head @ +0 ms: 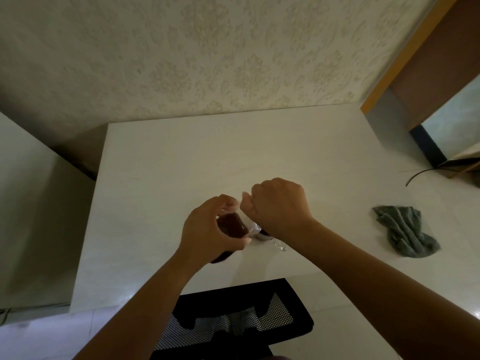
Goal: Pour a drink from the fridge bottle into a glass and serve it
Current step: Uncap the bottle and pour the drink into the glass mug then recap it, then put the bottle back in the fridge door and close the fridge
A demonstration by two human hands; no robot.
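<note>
On the white table (161,178), my left hand (207,235) grips a clear bottle (232,224) of dark red drink. The bottle is tilted, its clear neck pointing right and down toward a glass (263,233). The glass stands just right of the bottle, largely hidden under my right wrist, and dark red liquid shows in it. My right hand (279,206) hovers above the glass as a closed fist, thumb against forefinger. Whether it holds anything is hidden.
A crumpled grey cloth (405,229) lies on the table to the right. A black mesh chair back (233,320) stands at the table's near edge. A patterned wall runs behind the table, and a doorway (441,113) opens at the far right.
</note>
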